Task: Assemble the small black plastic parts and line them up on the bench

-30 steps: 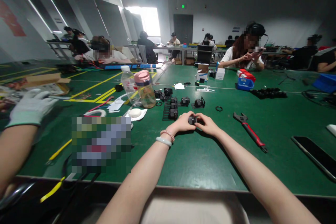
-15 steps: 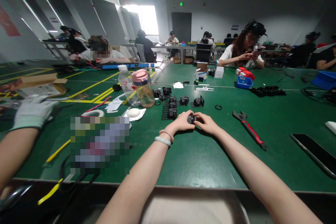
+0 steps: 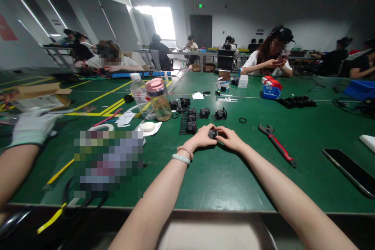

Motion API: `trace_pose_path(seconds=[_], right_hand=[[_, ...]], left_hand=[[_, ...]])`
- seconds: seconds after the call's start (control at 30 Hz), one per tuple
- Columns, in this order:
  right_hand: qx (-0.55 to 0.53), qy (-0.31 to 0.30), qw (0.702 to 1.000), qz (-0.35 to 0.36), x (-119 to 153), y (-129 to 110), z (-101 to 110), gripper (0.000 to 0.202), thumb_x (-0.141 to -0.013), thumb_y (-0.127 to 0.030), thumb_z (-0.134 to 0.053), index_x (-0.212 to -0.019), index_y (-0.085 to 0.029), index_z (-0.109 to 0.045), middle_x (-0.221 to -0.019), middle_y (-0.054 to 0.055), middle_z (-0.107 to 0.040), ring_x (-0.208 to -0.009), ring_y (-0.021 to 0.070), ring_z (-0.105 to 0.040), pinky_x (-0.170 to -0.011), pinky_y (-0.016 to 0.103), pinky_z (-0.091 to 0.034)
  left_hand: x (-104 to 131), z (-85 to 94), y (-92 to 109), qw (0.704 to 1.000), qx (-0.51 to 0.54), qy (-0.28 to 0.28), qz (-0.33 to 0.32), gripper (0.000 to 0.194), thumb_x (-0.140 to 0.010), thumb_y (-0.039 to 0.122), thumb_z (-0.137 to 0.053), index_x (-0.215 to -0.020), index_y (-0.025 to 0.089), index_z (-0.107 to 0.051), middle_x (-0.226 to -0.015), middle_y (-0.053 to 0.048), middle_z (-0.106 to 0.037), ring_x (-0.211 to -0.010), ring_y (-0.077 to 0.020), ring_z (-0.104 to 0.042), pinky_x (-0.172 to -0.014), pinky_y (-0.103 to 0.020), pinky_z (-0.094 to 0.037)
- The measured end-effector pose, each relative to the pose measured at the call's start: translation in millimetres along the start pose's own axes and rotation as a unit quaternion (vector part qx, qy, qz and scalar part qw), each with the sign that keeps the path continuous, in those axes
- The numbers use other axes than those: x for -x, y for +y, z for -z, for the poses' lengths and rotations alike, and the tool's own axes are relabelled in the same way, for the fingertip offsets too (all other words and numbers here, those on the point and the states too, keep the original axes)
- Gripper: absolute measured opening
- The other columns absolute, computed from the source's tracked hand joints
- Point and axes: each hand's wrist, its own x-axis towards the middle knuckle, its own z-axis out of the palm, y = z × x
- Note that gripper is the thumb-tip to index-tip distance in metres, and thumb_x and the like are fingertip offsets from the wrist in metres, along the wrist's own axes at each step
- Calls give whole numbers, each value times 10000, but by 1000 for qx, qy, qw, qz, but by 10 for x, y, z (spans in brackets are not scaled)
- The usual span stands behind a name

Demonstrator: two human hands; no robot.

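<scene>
Between my hands, low over the green table (image 3: 234, 179), is a small black part (image 3: 213, 134) whose exact kind I cannot make out. My left hand (image 3: 202, 136) closes its fingers around the part from the left. From the other side, my right hand (image 3: 230, 137) pinches it with thumb and fingertips. Just beyond them stand several similar black parts (image 3: 191, 127) with flat slotted plates. A single one of these black parts (image 3: 220, 114) sits a little to the right. A black ring (image 3: 242, 120) lies flat beyond my right hand.
An adjustable wrench (image 3: 277, 144) and a phone (image 3: 350, 172) lie to the right. On the left stand a pink-lidded cup (image 3: 158, 99) and a clear bottle (image 3: 139, 95). A co-worker's gloved hand (image 3: 31, 127) is at far left. A blue bin (image 3: 271, 92) stands farther back.
The view has shifted slightly. Both my hands keep their hold on the small black part, with hardly any visible movement.
</scene>
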Motion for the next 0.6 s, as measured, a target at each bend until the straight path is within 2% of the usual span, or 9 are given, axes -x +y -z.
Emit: trace_pose_path(seconds=[0.6], right_hand=[[-4,4,1000,7,-7,-5,-5,343,-737,-243,-523,-1075,-205,-480,-939,33,-592,-825,152,-544,-764,284,-403]], left_hand=[[22,61,60,1000,16,-4,-4,480,-534,297,-619,-987,210,-485,-883,-18,-550,-817,-192,-515,-719,-295,-412]])
